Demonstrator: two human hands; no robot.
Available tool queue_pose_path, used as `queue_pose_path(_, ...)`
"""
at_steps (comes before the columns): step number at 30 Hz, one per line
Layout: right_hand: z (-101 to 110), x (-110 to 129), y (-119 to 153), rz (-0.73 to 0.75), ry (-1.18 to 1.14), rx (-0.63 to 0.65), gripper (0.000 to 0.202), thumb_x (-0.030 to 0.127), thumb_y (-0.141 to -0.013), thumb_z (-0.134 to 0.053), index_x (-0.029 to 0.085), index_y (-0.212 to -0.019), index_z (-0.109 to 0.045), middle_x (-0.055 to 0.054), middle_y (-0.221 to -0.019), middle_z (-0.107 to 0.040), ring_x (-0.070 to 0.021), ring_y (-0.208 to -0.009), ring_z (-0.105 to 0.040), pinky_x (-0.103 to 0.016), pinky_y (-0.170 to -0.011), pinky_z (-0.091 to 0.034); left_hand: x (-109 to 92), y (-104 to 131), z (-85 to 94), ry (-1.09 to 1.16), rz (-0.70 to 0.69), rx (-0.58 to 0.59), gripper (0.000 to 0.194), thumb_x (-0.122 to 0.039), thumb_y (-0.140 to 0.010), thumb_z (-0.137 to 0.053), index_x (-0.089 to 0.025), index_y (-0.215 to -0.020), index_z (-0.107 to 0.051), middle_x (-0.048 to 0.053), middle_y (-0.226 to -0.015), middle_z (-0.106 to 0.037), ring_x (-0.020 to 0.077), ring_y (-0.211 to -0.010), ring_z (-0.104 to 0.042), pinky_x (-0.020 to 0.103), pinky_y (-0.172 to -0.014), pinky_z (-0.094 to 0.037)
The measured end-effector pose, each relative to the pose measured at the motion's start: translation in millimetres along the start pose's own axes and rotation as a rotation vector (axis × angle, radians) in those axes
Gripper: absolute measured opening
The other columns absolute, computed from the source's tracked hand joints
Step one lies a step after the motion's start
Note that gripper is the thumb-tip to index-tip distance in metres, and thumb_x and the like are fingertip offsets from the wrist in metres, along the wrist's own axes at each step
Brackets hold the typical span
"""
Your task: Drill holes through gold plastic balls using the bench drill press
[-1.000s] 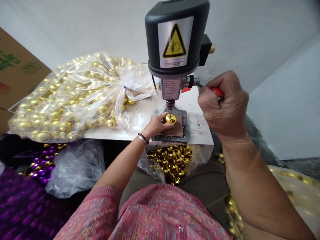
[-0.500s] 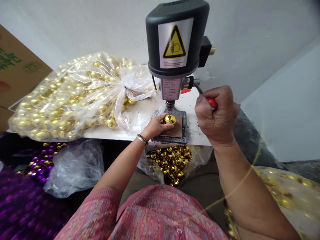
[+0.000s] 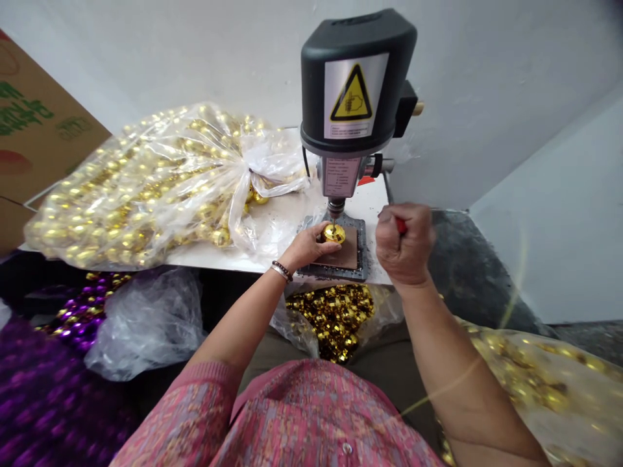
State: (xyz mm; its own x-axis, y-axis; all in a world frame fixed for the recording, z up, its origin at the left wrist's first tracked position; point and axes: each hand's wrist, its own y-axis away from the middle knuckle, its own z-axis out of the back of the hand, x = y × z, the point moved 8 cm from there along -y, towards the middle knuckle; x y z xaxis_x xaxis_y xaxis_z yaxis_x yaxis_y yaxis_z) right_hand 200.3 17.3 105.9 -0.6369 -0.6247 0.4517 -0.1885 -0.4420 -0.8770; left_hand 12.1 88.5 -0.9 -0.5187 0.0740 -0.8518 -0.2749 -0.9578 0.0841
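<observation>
Between the thumb and fingers of my left hand is a shiny gold faceted ball, held on a brown board over the drill press base. The thin bit below the chuck meets the top of the ball; how deep it goes I cannot tell. My right hand is wrapped round the red-knobbed lever of the black drill press, to the right of the base. Most of the knob is hidden by my fingers.
A clear bag of gold balls lies left on the white table. An open bag of gold balls sits at my lap. Purple balls and crumpled plastic are lower left, a cardboard box far left. Another bag lies right.
My right hand has pulled the lever downward. My left hand still holds the ball under the bit. The whole view has shifted slightly.
</observation>
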Motion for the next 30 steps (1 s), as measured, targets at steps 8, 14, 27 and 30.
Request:
queue_pose_path(8,4,10,-51,-0.124,0.014,-0.020,0.026,0.043,-0.103,-0.046,0.023,-0.086,-0.048,0.003,-0.074,-0.054,-0.0089,-0.067,-0.050,-0.026,-0.071,-0.045,11,2,-3.8,-0.062,-0.016,-0.073,0.046,-0.030,-0.083,-0.087,-0.021,-0.127,-0.077,-0.001,-0.097,-0.079,0.0193,-0.089,-0.070,0.027,-0.083,-0.056)
queue_pose_path(14,-5,11,-101,-0.369,-0.028,0.102,0.026,0.026,-0.103,-0.047,0.021,-0.078,-0.040,0.006,-0.070,-0.046,-0.0042,-0.065,-0.042,-0.023,-0.074,-0.039,10,29,1.7,-0.072,-0.088,-0.140,0.051,-0.026,-0.080,-0.088,-0.019,-0.129,-0.073,0.003,-0.107,-0.080,0.0206,-0.097,-0.073,0.029,-0.088,-0.058)
queue_pose_path(27,0,-2,-86,-0.355,-0.008,0.026,0.022,0.030,-0.100,-0.052,0.020,-0.082,-0.046,0.005,-0.075,-0.051,-0.0055,-0.070,-0.048,-0.029,-0.075,-0.036,53,107,38.6,-0.064,-0.124,-0.282,0.049,-0.042,-0.093,-0.083,-0.022,-0.137,-0.075,0.013,-0.131,-0.076,0.0158,-0.085,-0.071,0.033,-0.093,-0.062)
queue_pose_path(30,2,-3,-81,-0.329,0.011,0.028,0.026,0.038,-0.100,-0.053,0.020,-0.083,-0.048,0.005,-0.076,-0.052,-0.0057,-0.071,-0.049,-0.029,-0.074,-0.035,90,124,110.1,-0.039,0.072,-0.784,0.033,-0.036,-0.100,-0.071,-0.023,-0.130,-0.075,0.012,-0.133,-0.074,0.0193,-0.101,-0.072,0.032,-0.098,-0.059)
